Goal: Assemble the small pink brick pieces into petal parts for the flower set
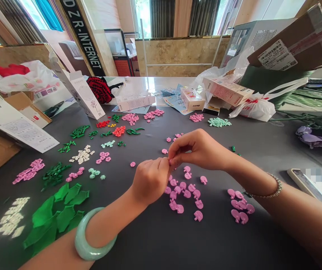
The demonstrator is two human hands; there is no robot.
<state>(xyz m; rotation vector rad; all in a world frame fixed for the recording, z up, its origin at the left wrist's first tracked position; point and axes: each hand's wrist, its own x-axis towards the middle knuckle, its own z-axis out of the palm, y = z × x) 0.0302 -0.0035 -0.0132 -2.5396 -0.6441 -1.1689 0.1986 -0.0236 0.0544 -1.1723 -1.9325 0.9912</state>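
Observation:
My left hand (pixel 151 180) and my right hand (pixel 202 150) meet over the middle of the dark table. Both are closed, their fingertips pinched together, and whatever small thing lies between them is hidden by the fingers. Just below and right of them lie scattered pink petal-shaped pieces (pixel 187 194). A second small group of pink petal pieces (pixel 243 217) rests near my right forearm. Behind the hands are a few small pink pieces (pixel 164 151), and a single round pink piece (pixel 133 164) sits left of them.
Sorted piles cover the left: large green leaves (pixel 65 217), white pieces (pixel 82 154), dark green pieces (pixel 54 174) and red pieces (pixel 119 131). Mint pieces (pixel 219 122) lie at the back. Cartons (pixel 76 93) stand back left; a phone (pixel 310 187) and purple flowers (pixel 313 137) are right.

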